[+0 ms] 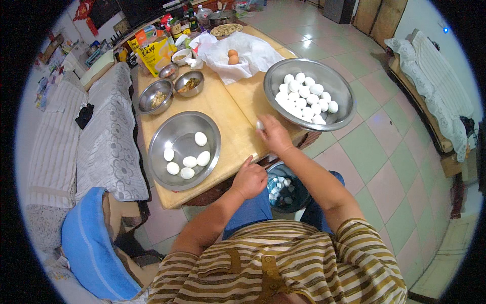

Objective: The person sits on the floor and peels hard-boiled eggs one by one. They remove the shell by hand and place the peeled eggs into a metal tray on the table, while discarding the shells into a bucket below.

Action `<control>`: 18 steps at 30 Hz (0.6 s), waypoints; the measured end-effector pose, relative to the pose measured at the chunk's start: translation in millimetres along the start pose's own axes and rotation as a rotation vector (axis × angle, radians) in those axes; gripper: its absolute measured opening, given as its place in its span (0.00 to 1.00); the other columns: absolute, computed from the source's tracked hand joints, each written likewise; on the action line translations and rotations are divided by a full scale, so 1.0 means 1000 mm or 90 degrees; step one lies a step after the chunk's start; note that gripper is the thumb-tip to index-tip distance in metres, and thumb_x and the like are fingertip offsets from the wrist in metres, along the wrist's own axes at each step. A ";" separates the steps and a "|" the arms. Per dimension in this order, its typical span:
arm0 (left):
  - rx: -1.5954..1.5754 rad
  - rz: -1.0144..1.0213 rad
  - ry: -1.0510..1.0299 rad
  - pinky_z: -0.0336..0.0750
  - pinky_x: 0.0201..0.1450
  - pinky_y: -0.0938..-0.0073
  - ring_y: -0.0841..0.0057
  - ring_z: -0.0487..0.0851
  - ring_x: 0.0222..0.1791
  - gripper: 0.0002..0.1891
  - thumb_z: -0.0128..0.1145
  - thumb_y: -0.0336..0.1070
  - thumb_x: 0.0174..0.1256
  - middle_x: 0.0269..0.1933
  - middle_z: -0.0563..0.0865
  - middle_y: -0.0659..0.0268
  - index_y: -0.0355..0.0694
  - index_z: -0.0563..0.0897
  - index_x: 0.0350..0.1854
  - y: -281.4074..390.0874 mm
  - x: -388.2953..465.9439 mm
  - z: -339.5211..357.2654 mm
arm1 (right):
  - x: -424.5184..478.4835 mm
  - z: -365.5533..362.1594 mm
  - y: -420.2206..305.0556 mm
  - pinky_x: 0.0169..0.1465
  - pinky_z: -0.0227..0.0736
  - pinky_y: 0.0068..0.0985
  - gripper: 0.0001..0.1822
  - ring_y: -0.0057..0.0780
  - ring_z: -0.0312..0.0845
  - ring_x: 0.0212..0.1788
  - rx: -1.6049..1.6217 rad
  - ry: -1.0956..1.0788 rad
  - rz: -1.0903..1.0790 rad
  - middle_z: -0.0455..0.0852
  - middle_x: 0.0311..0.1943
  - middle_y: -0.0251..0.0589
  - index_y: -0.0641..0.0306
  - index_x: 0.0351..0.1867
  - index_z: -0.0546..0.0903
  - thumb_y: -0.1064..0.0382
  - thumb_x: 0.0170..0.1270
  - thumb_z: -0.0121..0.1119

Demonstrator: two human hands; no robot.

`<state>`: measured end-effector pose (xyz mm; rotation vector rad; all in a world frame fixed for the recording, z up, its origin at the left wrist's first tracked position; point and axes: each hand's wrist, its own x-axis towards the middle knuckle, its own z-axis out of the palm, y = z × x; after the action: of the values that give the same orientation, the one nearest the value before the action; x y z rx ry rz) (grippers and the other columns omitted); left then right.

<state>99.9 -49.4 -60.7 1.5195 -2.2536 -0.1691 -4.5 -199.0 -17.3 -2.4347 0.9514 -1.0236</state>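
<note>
My right hand (pixel 274 133) has its fingers closed around a white egg (pixel 259 125), low over the table near the large metal bowl. That bowl (pixel 345 110) holds many white eggs and stands at the table's right edge. My left hand (pixel 250 178) is at the near table edge, its index finger extended and the other fingers curled; I see nothing in it. To its left, a second metal bowl (pixel 184 125) holds several white eggs. Below the table edge, a dark bucket (pixel 300 201) between my knees contains white pieces, apparently eggshell.
Two brown eggs (pixel 233 57) rest on white plastic (pixel 262 49) at the back. Small metal bowls (pixel 146 99) with food, a yellow packet (pixel 155 57), bottles (pixel 193 21) and a bowl of nuts or similar food (pixel 226 29) crowd the far left. A covered sofa (pixel 106 144) stands left of the table.
</note>
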 end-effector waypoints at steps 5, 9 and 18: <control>-0.010 0.028 0.054 0.59 0.68 0.50 0.65 0.80 0.39 0.08 0.55 0.37 0.56 0.29 0.81 0.64 0.43 0.81 0.21 0.004 0.004 0.000 | 0.004 -0.011 0.015 0.56 0.71 0.40 0.23 0.52 0.74 0.54 -0.145 -0.315 0.120 0.74 0.54 0.54 0.59 0.61 0.70 0.64 0.63 0.53; 0.000 0.029 0.054 0.59 0.68 0.50 0.66 0.80 0.39 0.08 0.55 0.37 0.56 0.28 0.81 0.64 0.43 0.81 0.21 0.000 0.002 0.002 | 0.000 -0.005 0.028 0.56 0.72 0.39 0.26 0.49 0.74 0.55 -0.155 -0.360 -0.035 0.71 0.59 0.49 0.56 0.64 0.67 0.67 0.62 0.50; -0.008 0.040 0.057 0.59 0.68 0.51 0.66 0.80 0.39 0.08 0.54 0.37 0.57 0.28 0.81 0.65 0.43 0.81 0.22 0.004 0.005 0.001 | -0.014 0.020 0.051 0.57 0.73 0.36 0.27 0.48 0.72 0.58 -0.207 -0.187 -0.063 0.70 0.60 0.46 0.56 0.62 0.69 0.68 0.58 0.53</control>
<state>94.3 -52.7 -59.2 1.4190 -2.2213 -0.0950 -20.9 -225.1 -64.7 -2.8214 0.9638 -0.5476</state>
